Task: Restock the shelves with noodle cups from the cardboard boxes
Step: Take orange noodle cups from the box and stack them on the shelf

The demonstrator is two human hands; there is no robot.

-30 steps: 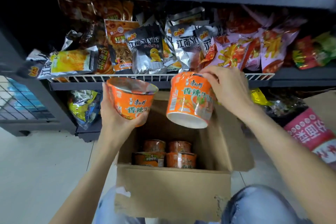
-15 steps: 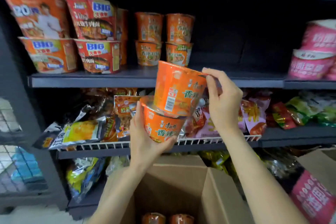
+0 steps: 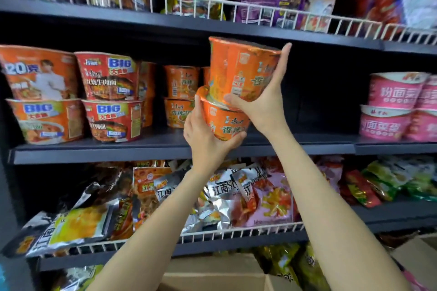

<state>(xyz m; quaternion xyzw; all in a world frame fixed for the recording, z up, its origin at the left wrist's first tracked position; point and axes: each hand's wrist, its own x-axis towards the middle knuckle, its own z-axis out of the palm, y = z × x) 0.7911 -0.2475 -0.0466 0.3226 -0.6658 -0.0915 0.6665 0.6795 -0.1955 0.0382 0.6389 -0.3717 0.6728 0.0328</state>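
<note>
Two orange noodle cups are stacked in my hands in front of the middle shelf (image 3: 99, 152). My left hand (image 3: 205, 139) grips the lower cup (image 3: 224, 123) from underneath. My right hand (image 3: 264, 101) grips the upper cup (image 3: 238, 71), which tilts left on top of the lower one. Just behind them on the shelf stand matching orange cups (image 3: 181, 95), stacked two high. To the right of my hands the shelf is dark and bare. The open cardboard box (image 3: 212, 276) shows at the bottom edge, below my arms.
Big red and orange bowls (image 3: 108, 97) fill the shelf's left side, pink cups (image 3: 397, 106) its right. Above, a wire rail (image 3: 212, 9) fronts bagged snacks. Below, snack bags (image 3: 236, 194) sit behind another wire rail. A second box (image 3: 418, 257) is at lower right.
Both hands lifted the two cups out of the box, stacked one on the other, and raised them to the middle shelf. The view tilted up from the box to the shelves.
</note>
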